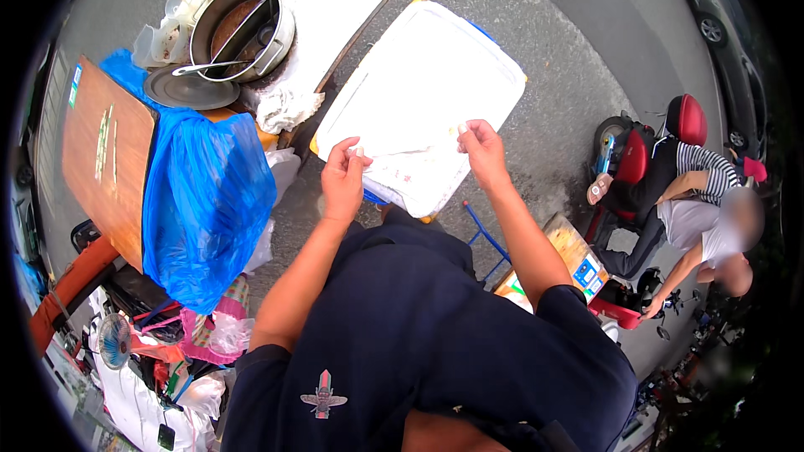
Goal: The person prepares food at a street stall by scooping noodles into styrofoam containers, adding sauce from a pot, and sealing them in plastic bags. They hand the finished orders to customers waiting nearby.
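My left hand (345,174) and my right hand (485,154) are over the near part of a large white lidded plastic box (427,69). Between them a thin white plastic bag or sheet (408,166) with small reddish marks lies against the lid. The fingers of my left hand pinch its left edge. At its right side the thumb and forefinger of my right hand are together; whether they grip the sheet I cannot tell. Blue clips and yellow corners show at the box's rim.
At the upper left, a divided metal pot (242,28) holds ladles and reddish liquid, beside plastic tubs (169,41) and a metal lid (191,88). Left are a blue plastic bag (201,194) and wooden board (107,157) with green-white sticks. Right, two people sit on a red scooter (634,157).
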Tool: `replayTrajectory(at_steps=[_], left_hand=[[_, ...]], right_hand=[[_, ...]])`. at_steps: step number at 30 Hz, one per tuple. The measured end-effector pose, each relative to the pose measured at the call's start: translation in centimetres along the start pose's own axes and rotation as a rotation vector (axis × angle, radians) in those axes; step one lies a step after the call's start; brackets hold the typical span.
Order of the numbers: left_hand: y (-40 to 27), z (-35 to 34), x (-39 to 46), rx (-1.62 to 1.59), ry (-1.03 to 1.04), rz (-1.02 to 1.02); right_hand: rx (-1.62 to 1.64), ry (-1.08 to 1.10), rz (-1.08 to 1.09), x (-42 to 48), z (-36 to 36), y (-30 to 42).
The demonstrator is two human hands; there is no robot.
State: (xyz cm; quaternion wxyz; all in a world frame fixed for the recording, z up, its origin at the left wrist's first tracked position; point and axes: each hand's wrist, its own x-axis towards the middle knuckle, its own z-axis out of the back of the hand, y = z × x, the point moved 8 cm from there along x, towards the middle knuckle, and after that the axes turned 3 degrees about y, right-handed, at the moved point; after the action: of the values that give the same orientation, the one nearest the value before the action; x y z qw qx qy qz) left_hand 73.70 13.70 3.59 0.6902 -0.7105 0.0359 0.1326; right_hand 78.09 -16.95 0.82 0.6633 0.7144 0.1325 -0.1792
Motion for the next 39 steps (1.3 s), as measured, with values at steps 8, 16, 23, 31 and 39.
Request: replayTrajectory(at_steps=[8, 16, 23, 31, 39], left_hand=[[-9.0, -1.1, 5.9, -0.238, 0.075, 0.013], [-11.6, 11.8, 7.7, 0.338, -0.019, -0.212], [-13.0, 51.9, 11.4, 1.261, -0.791, -0.277], [-9.9, 65.6, 14.6, 1.514, -0.448, -0.087], [-17.7, 39.2, 9.8, 0.357, -0.064, -0.475]], right_hand=[[0.244, 0.078, -0.022, 1.8, -6.2, 9.0], [0.232, 0.033, -0.049, 0.9, -6.2, 7.1], [0.111, -0.115, -0.005, -0.1, -6.0, 5.9], [0.089, -0.316, 0.056, -1.0, -6.9, 6.6], [0.002, -0.327, 0.065, -2.2, -9.5, 7.9]])
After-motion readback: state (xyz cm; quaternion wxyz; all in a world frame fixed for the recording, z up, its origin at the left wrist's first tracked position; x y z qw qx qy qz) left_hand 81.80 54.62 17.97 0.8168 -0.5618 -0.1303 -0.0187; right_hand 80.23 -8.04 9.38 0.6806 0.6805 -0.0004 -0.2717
